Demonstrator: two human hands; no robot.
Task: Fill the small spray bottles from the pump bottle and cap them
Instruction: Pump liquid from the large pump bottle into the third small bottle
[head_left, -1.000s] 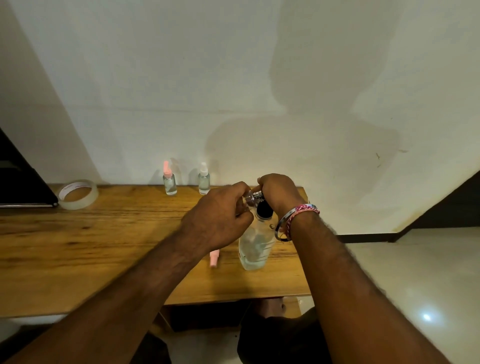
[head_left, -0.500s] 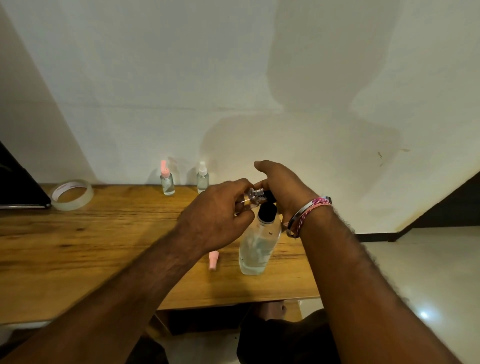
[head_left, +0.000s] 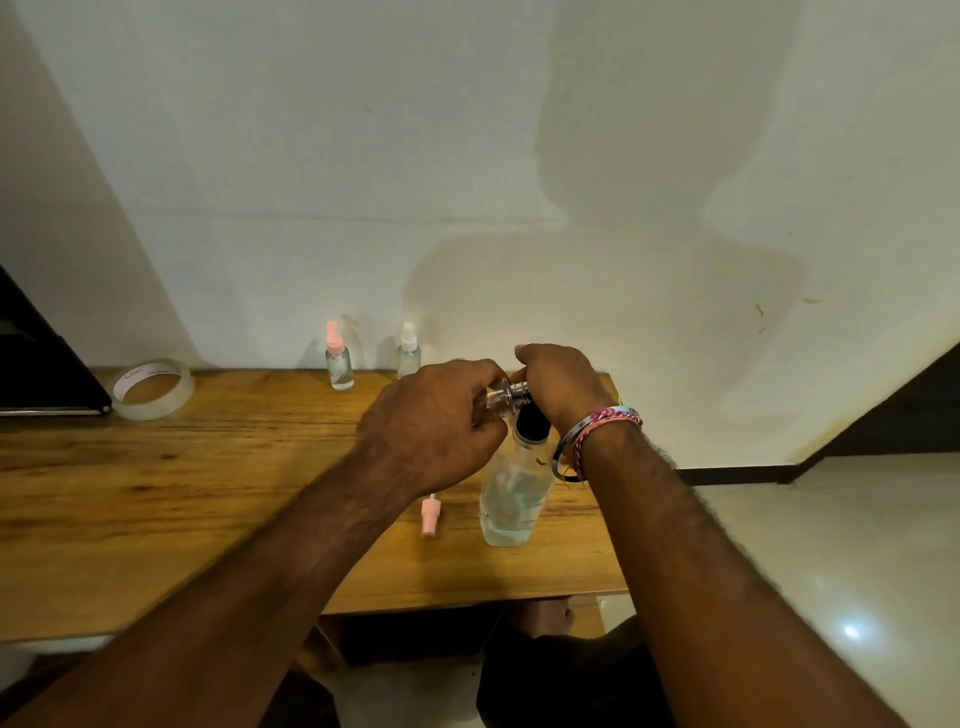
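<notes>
A clear pump bottle (head_left: 511, 499) with a black collar stands on the wooden table (head_left: 156, 499) near its right end. My right hand (head_left: 558, 382) covers the pump head on top of it. My left hand (head_left: 436, 426) holds a small clear spray bottle (head_left: 501, 400), tilted sideways, its open neck up against the pump head. A loose pink spray cap (head_left: 429, 516) lies on the table just left of the pump bottle. At the back by the wall stand two capped small bottles, one with a pink cap (head_left: 338, 358) and one with a white cap (head_left: 409, 352).
A roll of clear tape (head_left: 152, 388) lies at the back left, beside a dark flat object (head_left: 36, 364) at the left edge. The table's right edge is close to the pump bottle; a pale tiled floor (head_left: 831, 571) lies beyond it.
My right hand lifted off the pump head, then came back down on it. The small bottle stayed at the nozzle in my left hand.
</notes>
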